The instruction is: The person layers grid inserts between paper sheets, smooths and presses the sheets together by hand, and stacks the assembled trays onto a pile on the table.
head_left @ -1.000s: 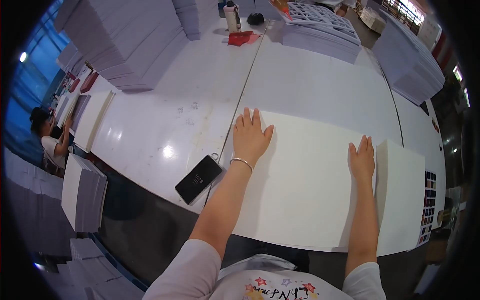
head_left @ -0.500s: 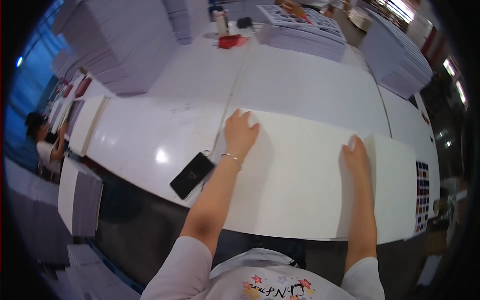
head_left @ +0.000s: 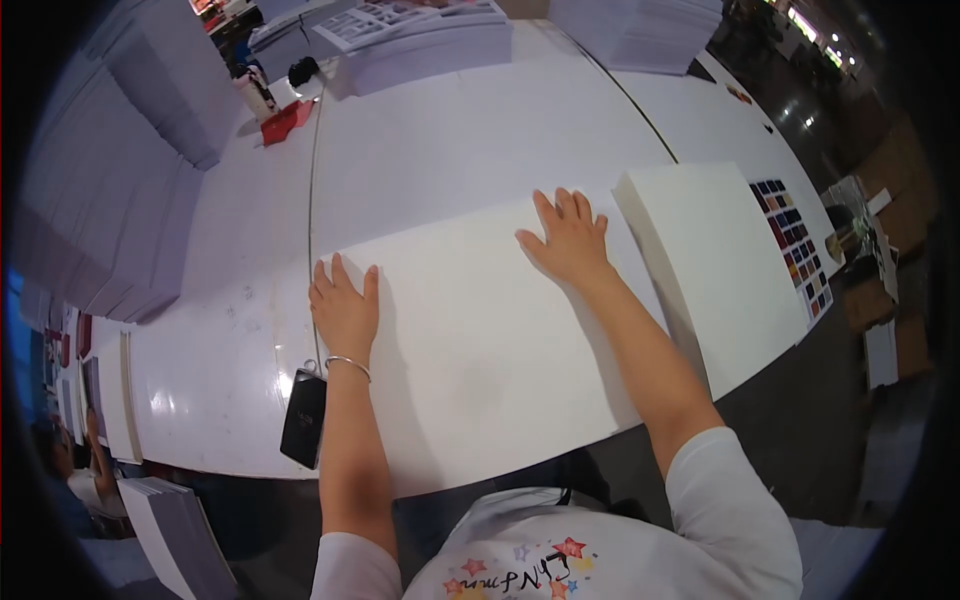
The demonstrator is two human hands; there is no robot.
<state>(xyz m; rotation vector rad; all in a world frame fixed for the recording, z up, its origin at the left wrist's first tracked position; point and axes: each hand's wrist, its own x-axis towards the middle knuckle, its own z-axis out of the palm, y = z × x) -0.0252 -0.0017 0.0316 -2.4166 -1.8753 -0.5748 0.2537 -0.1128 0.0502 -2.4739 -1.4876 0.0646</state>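
A large white sheet [head_left: 490,370] lies flat in front of me on the white table. My left hand [head_left: 343,308] rests at its far left corner, fingers spread, with a thin bangle at the wrist. Near the sheet's far right edge lies my right hand [head_left: 572,240], palm down with its fingers stretched out. Neither hand grasps anything. Beside my left wrist is a black phone-like device [head_left: 303,418] with a ring. Right of the sheet stands a thick white stack [head_left: 715,260], apart from my right hand.
A printed sheet with dark coloured squares [head_left: 790,240] lies beyond the white stack. Tall paper stacks [head_left: 120,190] rise at the left. Red material [head_left: 285,122] and a printed stack [head_left: 425,55] are at the back. A person [head_left: 90,470] sits at far left.
My view has swung to the right. My right hand has moved from the sheet's right side toward its far edge and spread its fingers. My left hand's fingers have straightened near the corner.
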